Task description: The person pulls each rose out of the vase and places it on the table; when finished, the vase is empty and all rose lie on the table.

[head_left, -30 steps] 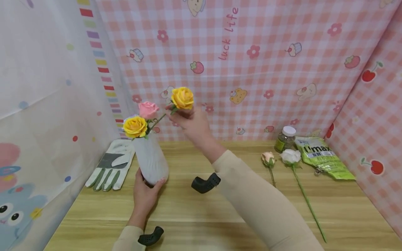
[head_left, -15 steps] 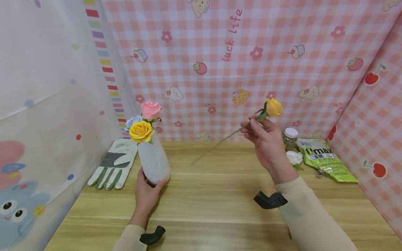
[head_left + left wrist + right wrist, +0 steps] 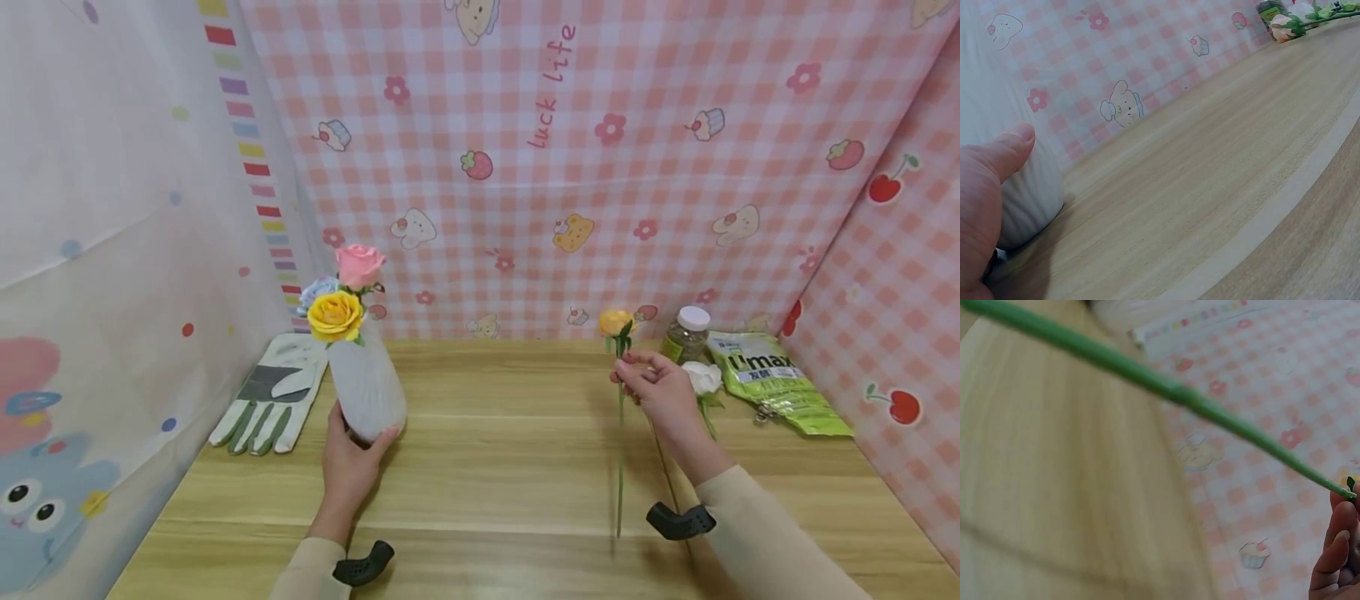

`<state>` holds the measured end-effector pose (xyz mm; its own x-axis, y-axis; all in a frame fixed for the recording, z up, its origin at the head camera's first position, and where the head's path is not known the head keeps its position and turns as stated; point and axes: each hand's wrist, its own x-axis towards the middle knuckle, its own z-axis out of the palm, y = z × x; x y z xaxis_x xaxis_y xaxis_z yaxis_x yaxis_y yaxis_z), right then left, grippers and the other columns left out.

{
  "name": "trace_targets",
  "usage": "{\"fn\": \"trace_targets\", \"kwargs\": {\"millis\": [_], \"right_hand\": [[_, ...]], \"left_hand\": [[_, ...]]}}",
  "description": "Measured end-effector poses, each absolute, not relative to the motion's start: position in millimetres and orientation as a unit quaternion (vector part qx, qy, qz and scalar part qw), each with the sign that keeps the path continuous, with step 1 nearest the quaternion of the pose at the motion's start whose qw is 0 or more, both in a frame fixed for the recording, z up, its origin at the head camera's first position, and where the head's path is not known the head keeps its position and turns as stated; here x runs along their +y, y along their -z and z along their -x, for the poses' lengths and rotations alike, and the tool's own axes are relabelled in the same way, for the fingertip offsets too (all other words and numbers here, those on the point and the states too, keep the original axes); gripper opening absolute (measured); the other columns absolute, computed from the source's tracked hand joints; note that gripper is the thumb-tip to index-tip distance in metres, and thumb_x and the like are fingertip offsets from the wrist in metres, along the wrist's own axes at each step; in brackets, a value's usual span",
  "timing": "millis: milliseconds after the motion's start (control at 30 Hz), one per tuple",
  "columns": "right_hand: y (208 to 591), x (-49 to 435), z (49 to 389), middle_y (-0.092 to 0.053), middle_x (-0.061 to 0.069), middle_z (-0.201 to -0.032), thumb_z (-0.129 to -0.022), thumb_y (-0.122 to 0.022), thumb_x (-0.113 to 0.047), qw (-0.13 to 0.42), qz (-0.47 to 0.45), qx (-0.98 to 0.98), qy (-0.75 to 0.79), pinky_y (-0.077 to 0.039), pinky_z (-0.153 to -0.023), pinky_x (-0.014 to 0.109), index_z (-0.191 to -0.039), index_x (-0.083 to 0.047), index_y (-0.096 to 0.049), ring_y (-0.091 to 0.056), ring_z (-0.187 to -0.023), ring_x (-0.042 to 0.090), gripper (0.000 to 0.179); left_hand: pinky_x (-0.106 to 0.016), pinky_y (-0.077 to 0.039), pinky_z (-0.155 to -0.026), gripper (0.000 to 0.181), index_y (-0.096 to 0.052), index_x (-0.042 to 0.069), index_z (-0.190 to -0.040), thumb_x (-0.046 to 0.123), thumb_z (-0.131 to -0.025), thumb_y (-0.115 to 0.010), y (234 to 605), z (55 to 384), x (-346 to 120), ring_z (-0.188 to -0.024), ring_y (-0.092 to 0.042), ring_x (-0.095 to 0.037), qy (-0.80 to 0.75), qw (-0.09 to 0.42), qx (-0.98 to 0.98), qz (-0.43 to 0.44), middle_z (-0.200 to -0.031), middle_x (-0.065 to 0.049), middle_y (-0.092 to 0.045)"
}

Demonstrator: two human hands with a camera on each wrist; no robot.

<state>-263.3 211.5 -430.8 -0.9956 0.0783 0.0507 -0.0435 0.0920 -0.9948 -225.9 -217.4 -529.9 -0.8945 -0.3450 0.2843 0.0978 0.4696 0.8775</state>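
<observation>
My left hand grips the lower part of a white ribbed vase, which leans slightly left; in the left wrist view my thumb lies along its side. A pink rose, a yellow rose and a pale blue flower stand in it. At the right, my right hand pinches a second yellow rose just below its bloom, its stem hanging nearly straight down. The right wrist view has this green stem crossing close up. A peach rose lies behind my right hand, hidden from the head view except its stem.
Beside my right hand lies a white rose. Behind it stand a white-capped jar and a green bag lying flat. A white and green glove lies left of the vase. Patterned cloth walls the table's back.
The held yellow rose has moved from the vase's mouth to the far right, then down, its stem swinging from slanted to upright. My left hand still holds the vase.
</observation>
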Motion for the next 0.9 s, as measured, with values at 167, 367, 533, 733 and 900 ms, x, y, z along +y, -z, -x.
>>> {"fn": "trace_targets", "kwargs": {"millis": [167,367,533,733,900], "right_hand": [[450,210,267,-0.072,-0.005,-0.084,-0.094,-0.065,-0.021,0.048,-0.008,-0.783,-0.621,-0.048,-0.062,0.028,-0.106,0.001,-0.06,-0.06,-0.07,0.008,0.025],[470,208,274,-0.069,0.013,-0.101,-0.094,-0.063,-0.011,0.031,-0.043,-0.831,-0.553,-0.049,-0.066,0.027,-0.108,0.005,-0.067,-0.059,-0.079,0.009,0.022],[486,207,279,-0.069,0.016,-0.104,-0.093,-0.063,-0.008,0.022,-0.054,-0.859,-0.509,-0.047,-0.07,0.024,-0.108,0.006,-0.069,-0.059,-0.085,0.012,0.021],[498,210,278,-0.069,0.012,-0.099,-0.089,-0.068,-0.009,0.007,-0.038,-0.876,-0.481,-0.048,-0.068,0.027,-0.108,0.002,-0.07,-0.06,-0.086,0.019,0.022],[503,212,277,-0.07,0.009,-0.101,-0.088,-0.071,-0.013,0.007,-0.015,-0.893,-0.45,-0.049,-0.077,0.034,-0.106,-0.004,-0.073,-0.062,-0.092,0.023,0.02]], "left_hand": [[-0.048,-0.034,-0.104,0.097,-0.023,0.008,-0.151,0.032,-0.077,-0.082,530,226,-218,-0.13,-0.041,-0.032,0.509,0.216,-0.83,-0.074,-0.145,-0.016,-0.039],[-0.049,-0.034,-0.105,0.098,-0.023,0.008,-0.151,0.033,-0.077,-0.082,529,225,-217,-0.131,-0.04,-0.033,0.508,0.214,-0.831,-0.078,-0.145,-0.017,-0.038],[-0.049,-0.033,-0.105,0.098,-0.022,0.007,-0.15,0.033,-0.077,-0.082,528,224,-216,-0.131,-0.039,-0.033,0.511,0.209,-0.83,-0.081,-0.146,-0.018,-0.037],[-0.048,-0.033,-0.105,0.097,-0.022,0.008,-0.151,0.031,-0.077,-0.082,528,223,-216,-0.131,-0.04,-0.032,0.513,0.208,-0.829,-0.081,-0.145,-0.017,-0.038],[-0.048,-0.037,-0.102,0.098,-0.023,0.01,-0.151,0.033,-0.077,-0.082,529,224,-217,-0.128,-0.043,-0.033,0.516,0.211,-0.827,-0.076,-0.143,-0.016,-0.04]]}}
